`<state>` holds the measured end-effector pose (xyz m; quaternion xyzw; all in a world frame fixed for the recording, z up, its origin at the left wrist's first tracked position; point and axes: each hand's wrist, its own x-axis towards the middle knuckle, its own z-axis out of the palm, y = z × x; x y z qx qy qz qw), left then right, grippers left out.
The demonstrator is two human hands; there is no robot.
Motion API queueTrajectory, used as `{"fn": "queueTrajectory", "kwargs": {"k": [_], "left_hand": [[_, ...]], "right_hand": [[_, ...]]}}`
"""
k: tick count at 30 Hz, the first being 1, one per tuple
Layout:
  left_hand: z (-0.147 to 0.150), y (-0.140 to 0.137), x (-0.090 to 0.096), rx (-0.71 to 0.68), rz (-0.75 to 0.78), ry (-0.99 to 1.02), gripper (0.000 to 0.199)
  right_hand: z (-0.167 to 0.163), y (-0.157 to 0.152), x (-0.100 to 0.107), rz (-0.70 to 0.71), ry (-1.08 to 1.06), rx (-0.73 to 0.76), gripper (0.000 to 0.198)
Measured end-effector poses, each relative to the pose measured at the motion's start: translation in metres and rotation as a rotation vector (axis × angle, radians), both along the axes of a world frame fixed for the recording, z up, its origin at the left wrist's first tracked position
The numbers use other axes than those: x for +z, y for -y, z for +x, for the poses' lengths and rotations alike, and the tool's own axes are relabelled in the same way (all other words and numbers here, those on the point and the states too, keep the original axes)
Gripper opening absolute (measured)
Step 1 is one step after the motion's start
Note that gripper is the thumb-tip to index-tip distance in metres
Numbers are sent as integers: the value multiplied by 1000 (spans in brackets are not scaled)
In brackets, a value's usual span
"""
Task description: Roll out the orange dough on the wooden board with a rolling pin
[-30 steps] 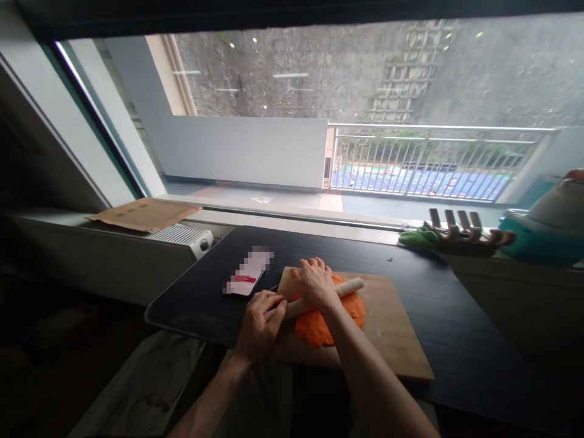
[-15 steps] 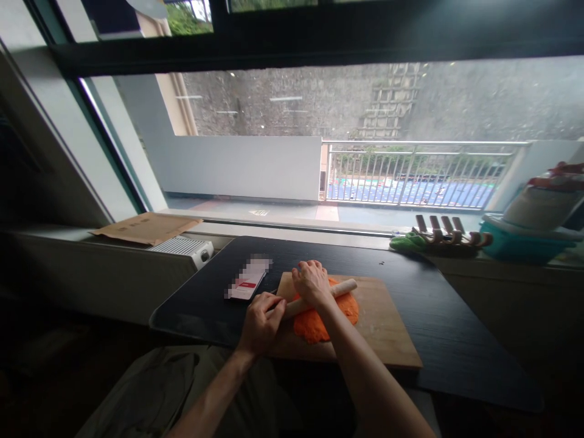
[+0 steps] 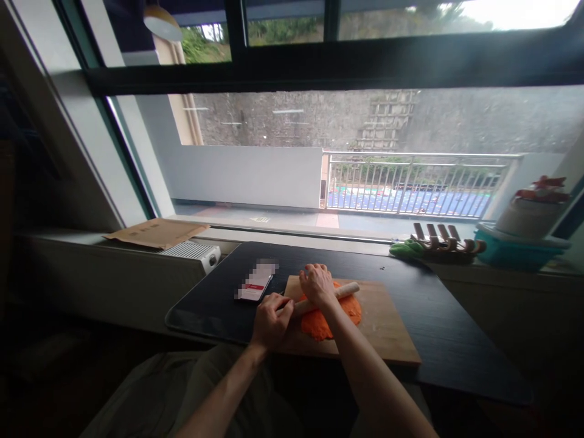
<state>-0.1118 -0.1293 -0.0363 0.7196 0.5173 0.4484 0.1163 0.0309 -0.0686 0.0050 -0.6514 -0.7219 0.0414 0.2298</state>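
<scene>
Head view — left hand closed on rolling pin, right hand spread atop; phone near board, tub beyond table.

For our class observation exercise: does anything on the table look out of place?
Specks on the dark table beyond the wooden board look odd, lying apart from the orange dough, too small to identify. Nothing else stands out.
</scene>
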Motion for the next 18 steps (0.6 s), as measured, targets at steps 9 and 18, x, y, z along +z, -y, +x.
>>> {"fn": "queueTrajectory", "kwargs": {"k": [9, 18], "left_hand": [[1, -4, -4, 15, 26, -6, 30], [2, -5, -6, 35, 24, -15, 26]], "right_hand": [[1, 4, 1, 5, 26, -13, 32], [2, 5, 2, -23, 52, -27, 34]]}}
